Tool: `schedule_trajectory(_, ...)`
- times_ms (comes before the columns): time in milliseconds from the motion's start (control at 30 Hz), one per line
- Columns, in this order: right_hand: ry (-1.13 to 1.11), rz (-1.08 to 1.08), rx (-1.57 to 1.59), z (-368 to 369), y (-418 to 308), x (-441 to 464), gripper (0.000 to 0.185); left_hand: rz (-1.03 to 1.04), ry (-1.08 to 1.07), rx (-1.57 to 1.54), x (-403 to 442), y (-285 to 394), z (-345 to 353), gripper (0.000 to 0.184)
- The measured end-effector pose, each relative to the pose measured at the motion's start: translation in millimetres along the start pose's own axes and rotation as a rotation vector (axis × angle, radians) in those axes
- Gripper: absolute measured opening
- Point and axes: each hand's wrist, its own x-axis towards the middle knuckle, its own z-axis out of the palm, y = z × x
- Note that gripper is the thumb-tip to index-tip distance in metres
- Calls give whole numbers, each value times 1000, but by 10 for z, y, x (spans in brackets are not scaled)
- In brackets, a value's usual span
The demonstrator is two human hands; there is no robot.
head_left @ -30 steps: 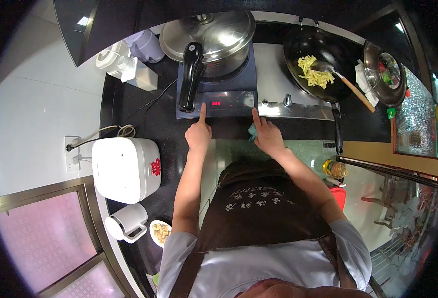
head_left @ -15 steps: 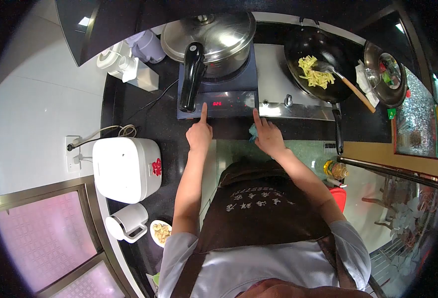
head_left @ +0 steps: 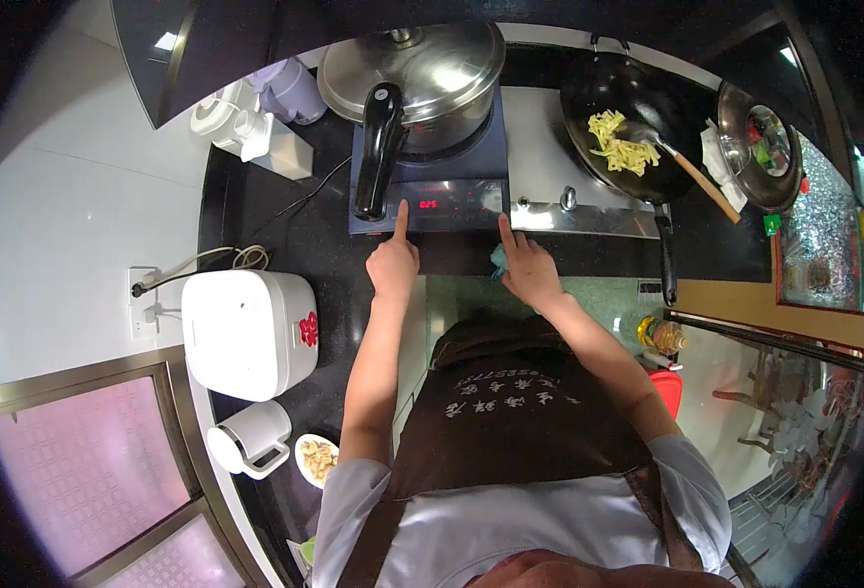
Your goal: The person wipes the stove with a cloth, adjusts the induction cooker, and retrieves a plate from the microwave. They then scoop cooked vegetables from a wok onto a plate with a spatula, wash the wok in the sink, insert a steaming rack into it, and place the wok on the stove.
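Observation:
At the front of the dark induction cooker [head_left: 430, 223], my left hand [head_left: 394, 267] has its index finger stretched onto the control panel, left of the red digits [head_left: 428, 205]; its other fingers are curled with nothing visible in them. My right hand [head_left: 531, 270] points its index finger at the panel's right end, while its curled fingers hold a teal cloth [head_left: 498, 260], mostly hidden. A lidded steel pressure cooker [head_left: 442, 73] sits on the cooker, its black handle [head_left: 381, 147] towards me.
Right of the cooker, a black wok [head_left: 598, 93] on a steel hob [head_left: 535, 147] holds pale green strips [head_left: 623, 154] and a wooden-handled spatula [head_left: 698, 178]. A steel lid [head_left: 736, 147] lies beyond. At left stand a white appliance [head_left: 241, 333], white jug [head_left: 255, 436] and small plate [head_left: 302, 468].
The red digits seem to have changed in their last figure. Both hands stay in nearly the same place with their index fingers on the panel.

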Motion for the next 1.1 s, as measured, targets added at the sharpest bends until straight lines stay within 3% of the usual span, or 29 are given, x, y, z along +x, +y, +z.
schedule_trajectory(800,43,-19,8,-1,-3,-8,103,-12,-32,14,-5,-15,61,78)
schedule_trajectory(1100,15,-6,-13,-22,-18,-2,105,37,53,52,-12,-25,55,79)
